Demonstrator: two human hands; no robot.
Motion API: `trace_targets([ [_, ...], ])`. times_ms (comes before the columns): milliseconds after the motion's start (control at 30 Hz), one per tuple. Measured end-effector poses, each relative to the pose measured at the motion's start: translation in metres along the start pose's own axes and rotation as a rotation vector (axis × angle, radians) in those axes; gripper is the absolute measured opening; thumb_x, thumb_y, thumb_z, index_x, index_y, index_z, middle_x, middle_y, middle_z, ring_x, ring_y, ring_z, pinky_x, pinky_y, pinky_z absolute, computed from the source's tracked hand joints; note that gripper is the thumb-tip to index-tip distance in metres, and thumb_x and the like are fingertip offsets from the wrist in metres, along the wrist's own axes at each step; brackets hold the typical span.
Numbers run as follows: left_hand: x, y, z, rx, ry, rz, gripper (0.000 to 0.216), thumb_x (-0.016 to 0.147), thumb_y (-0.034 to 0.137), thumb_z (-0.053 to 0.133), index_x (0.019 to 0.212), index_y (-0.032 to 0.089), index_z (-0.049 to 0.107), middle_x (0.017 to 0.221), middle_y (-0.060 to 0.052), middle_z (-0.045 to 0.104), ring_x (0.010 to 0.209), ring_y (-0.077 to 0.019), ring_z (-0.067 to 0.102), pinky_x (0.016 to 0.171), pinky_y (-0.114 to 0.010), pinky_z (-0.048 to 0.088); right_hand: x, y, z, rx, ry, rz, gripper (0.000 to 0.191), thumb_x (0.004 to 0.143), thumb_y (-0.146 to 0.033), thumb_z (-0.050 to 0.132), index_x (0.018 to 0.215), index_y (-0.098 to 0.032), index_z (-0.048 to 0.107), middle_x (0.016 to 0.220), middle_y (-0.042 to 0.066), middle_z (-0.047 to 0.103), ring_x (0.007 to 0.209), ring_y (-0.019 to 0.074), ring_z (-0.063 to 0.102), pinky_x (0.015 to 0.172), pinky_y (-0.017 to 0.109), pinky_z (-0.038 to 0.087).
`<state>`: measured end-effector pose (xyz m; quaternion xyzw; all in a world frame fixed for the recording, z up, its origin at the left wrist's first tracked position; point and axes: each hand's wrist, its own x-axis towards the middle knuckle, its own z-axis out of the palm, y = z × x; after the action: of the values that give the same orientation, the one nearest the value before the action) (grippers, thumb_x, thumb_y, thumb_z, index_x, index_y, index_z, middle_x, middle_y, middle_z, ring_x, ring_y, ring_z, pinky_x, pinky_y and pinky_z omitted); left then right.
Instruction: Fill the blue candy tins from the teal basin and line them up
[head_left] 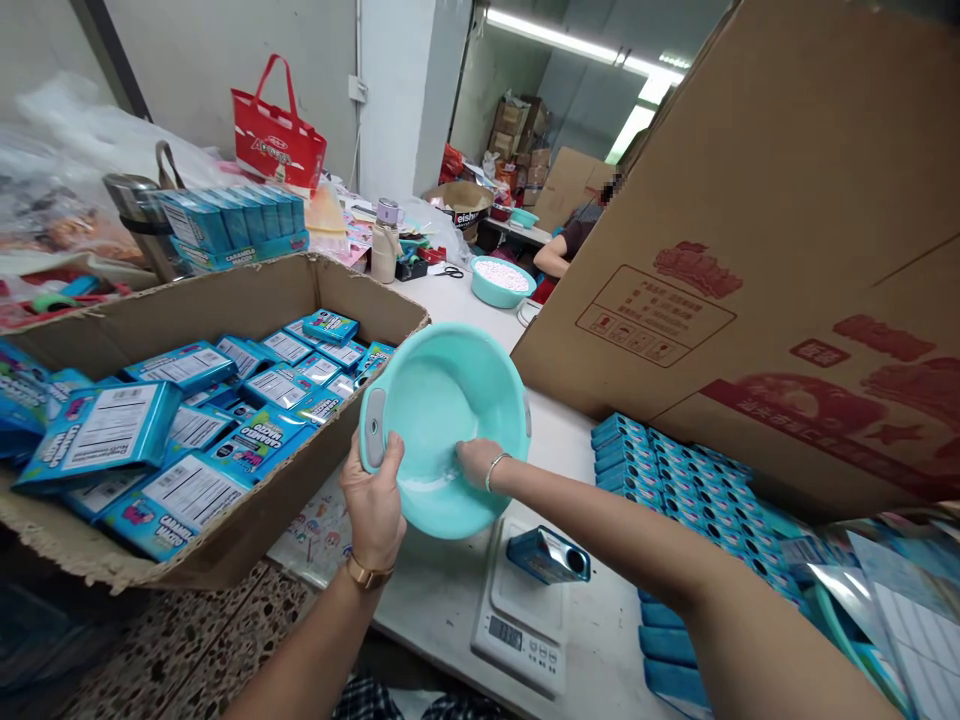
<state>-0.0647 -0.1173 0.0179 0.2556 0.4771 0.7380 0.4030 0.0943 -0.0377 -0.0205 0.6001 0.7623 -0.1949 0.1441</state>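
My left hand grips a turquoise plastic basin by its grey side handle, thumb over the rim, tilting it toward me. Down inside the basin is my right hand, its fingers curled together near the bottom beside a little white material. Whatever those fingers pinch is hidden. Below the basin, on the table, stands a white digital scale with a lit display. A small blue box with a dark round hole in its end lies on the scale's plate, touched by neither hand.
An open carton of blue candy boxes stands at left. Stacked blue boxes line the right, before a large cardboard box. Farther back are a basin of white pellets, scissors, a bottle and a person's arm.
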Motion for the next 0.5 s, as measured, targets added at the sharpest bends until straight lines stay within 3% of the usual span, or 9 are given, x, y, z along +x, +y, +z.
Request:
trace_targets([
  [133,0.001,-0.003,-0.002,0.040,0.018,-0.007,0.049,0.078,0.040,0.071,0.122,0.020,0.064,0.111,-0.008,0.070,0.091,-0.0182,0.065,0.081,-0.028,0.052,-0.007,-0.020,0.012,-0.085,-0.018,-0.072,0.032,0.091,-0.029,0.045,0.111,-0.012,0.063,0.107,0.022,0.069,0.097,0.0344,0.067,0.074,0.039,0.048],
  [367,0.001,0.008,0.003,0.006,0.022,0.055,0.050,0.079,0.036,0.071,0.126,0.021,0.062,0.118,-0.008,0.068,0.100,-0.0198,0.065,0.088,-0.028,0.051,-0.009,-0.016,-0.003,-0.148,0.049,-0.089,0.035,0.093,-0.030,0.039,0.110,-0.010,0.063,0.107,0.024,0.068,0.099,0.0343,0.065,0.074,0.039,0.046],
  [500,0.000,0.010,0.010,0.040,0.024,0.107,0.047,0.080,0.034,0.070,0.125,0.021,0.063,0.122,-0.008,0.067,0.108,-0.0211,0.063,0.095,-0.030,0.048,-0.012,-0.030,0.003,-0.124,0.042,-0.127,0.048,0.095,-0.049,0.034,0.109,-0.015,0.064,0.104,0.019,0.070,0.093,0.0306,0.067,0.070,0.036,0.045],
])
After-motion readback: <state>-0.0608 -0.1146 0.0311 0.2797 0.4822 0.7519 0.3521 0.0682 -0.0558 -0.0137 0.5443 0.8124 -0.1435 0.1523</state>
